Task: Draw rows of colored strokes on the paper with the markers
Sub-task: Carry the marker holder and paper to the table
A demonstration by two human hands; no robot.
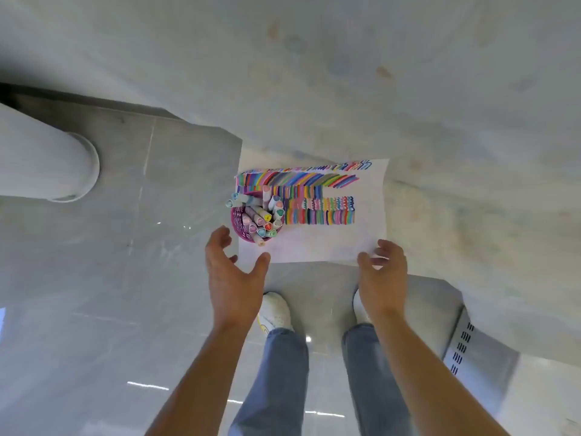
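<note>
— So, starting from the left, what is each hand doing?

— The left hand (234, 272) is spread wide, fingers loose, holding nothing. It hovers at the near left corner of the paper (314, 243), its thumb over the near edge; I cannot tell whether it touches.

— And the pens?

— One magenta mesh cup (238, 219) stands on the paper's left side, packed with capped markers (259, 215). They overlap too much for an exact count; well over a dozen, I'd judge. None is out of the cup.

— How much is drawn?

— I count five rows of strokes (314, 196) across the paper's far half: squiggles along the far edge, slanted bars, upright bars, a wavy row, then upright bars again. The near half looks bare, so I'd judge the job about halfway, with room for several more rows.

— The other hand?

— The right hand (385, 275) is open too, fingers relaxed and empty, at the paper's near right corner. One paper, one cup, two hands, all at the corner of the table (408, 89).
</note>
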